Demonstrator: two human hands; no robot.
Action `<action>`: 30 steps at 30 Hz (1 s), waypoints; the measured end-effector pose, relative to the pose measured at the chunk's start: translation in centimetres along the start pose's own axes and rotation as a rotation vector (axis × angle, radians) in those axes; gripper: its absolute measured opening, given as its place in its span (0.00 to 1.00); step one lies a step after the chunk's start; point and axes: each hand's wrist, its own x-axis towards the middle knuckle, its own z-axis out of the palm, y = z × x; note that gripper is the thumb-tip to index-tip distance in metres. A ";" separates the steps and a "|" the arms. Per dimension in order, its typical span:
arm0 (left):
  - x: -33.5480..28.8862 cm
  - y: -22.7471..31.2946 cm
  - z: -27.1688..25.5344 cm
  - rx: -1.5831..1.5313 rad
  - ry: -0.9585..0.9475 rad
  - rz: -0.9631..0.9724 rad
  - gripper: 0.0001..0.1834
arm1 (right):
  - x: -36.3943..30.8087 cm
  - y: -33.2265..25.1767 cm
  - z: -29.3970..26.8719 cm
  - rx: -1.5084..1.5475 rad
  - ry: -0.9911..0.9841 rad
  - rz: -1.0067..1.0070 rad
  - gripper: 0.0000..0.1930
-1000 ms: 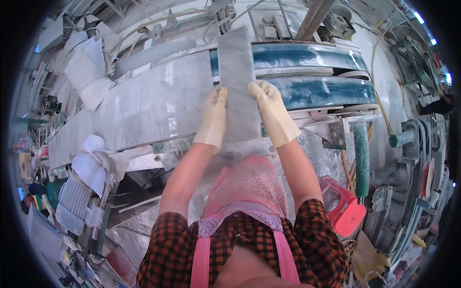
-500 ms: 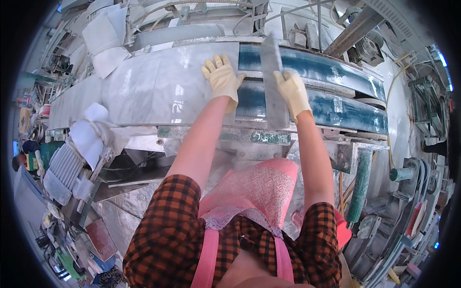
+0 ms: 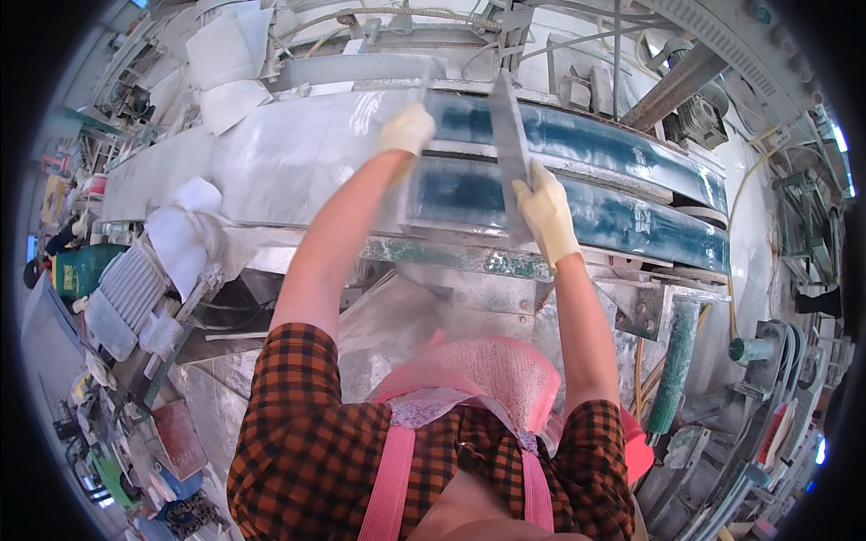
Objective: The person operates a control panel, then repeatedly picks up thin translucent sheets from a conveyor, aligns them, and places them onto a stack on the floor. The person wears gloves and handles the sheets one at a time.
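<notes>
My right hand (image 3: 548, 209), in a cream glove, grips the near right side of a thin grey-white stone tile (image 3: 512, 135). That tile stands tilted nearly on edge above the blue belts (image 3: 586, 135). Blurred by motion, my left hand (image 3: 408, 131) wears a matching glove and is closed at the right end of the row of pale tiles (image 3: 271, 153). A smeared upright tile edge (image 3: 408, 194) shows at this hand, seemingly in its grasp. The pale tiles lie flat, side by side, to the left of the bare belt stretch.
White bent sheets (image 3: 221, 59) stand behind the line at the far left. A green-flaked metal rail (image 3: 451, 255) runs along the near side. A green roller (image 3: 672, 370) hangs at right; a motor (image 3: 702, 122) sits at the far right. Another person (image 3: 63, 239) is at far left.
My left hand has gone from lying spread on the tiles to closed at a tile edge, slightly leftward. The right hand's tile has turned more edge-on, and more blue belt shows.
</notes>
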 end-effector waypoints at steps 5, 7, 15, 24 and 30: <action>-3.1 -1.7 -0.3 -0.437 0.143 -0.056 0.23 | 2.5 -1.9 3.6 -0.010 -0.095 -0.122 0.25; -3.4 -0.9 0.8 -0.419 0.148 -0.036 0.23 | 2.9 -2.0 4.6 -0.108 -0.097 -0.119 0.27; -2.1 -0.2 2.0 -1.063 -0.094 -0.003 0.25 | 2.0 -2.1 5.6 -0.226 -0.133 -0.190 0.34; -2.5 1.9 5.2 -1.296 -0.049 -0.125 0.29 | 1.3 -1.8 5.4 -0.121 -0.004 -0.192 0.27; -7.2 0.9 8.4 -1.190 -0.249 -0.079 0.34 | 2.3 -0.8 5.2 0.036 0.047 -0.258 0.27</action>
